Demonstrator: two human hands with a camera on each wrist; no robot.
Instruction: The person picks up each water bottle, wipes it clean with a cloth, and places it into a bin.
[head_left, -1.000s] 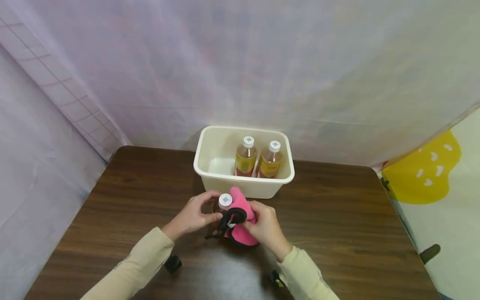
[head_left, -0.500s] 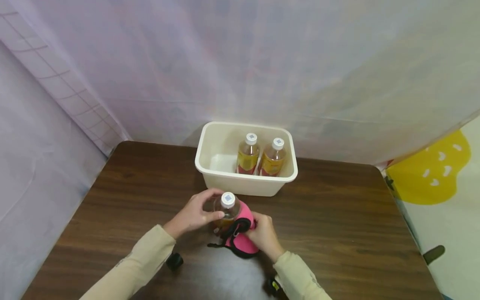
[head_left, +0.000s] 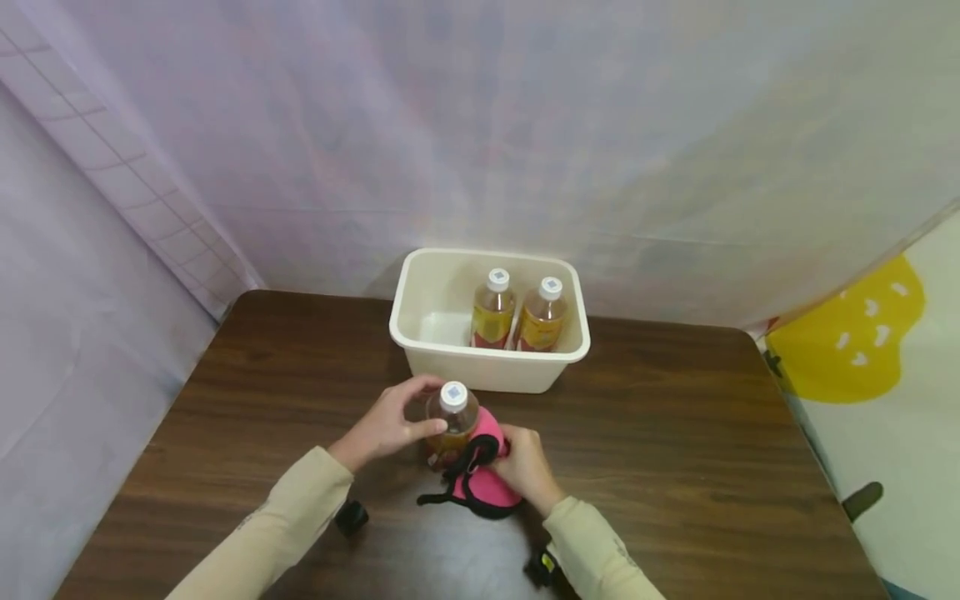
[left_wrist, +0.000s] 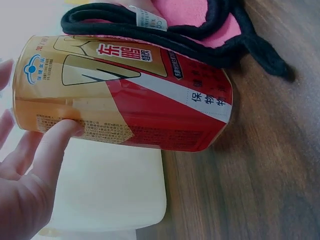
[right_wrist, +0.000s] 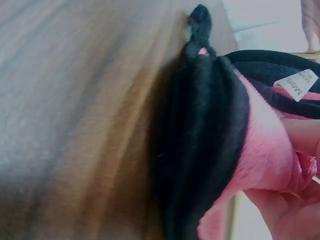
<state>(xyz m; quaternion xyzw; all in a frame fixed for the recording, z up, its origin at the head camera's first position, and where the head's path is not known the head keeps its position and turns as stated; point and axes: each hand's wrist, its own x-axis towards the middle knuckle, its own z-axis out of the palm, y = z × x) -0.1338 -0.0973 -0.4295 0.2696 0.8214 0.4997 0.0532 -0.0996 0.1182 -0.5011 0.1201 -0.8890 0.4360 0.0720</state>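
Note:
An upright drink bottle (head_left: 446, 442) with a white cap and a gold-and-red label stands on the table, just in front of the white bin. My left hand (head_left: 390, 425) holds it from the left, thumb and fingers around its upper part. On the bottle's right side my right hand (head_left: 528, 467) pinches a folded pink cloth (head_left: 491, 487) with black edging. The left wrist view shows the cloth (left_wrist: 180, 12) lying along the bottle's label (left_wrist: 125, 95). In the right wrist view, fingers (right_wrist: 295, 200) grip the pink fabric, and a small white tag (right_wrist: 297, 85) shows on the black trim.
Behind the hands a white plastic bin (head_left: 480, 371) holds two similar bottles, one (head_left: 492, 321) beside the other (head_left: 542, 325), on its right side. The dark wood table (head_left: 675, 458) ends at a hanging pale curtain (head_left: 480, 150). A small black object (head_left: 351, 518) lies by the left sleeve.
The right hand has drawn the pink cloth down from beside the cap to the bottle's lower right side, uncovering more of the bottle. My left hand keeps its hold.

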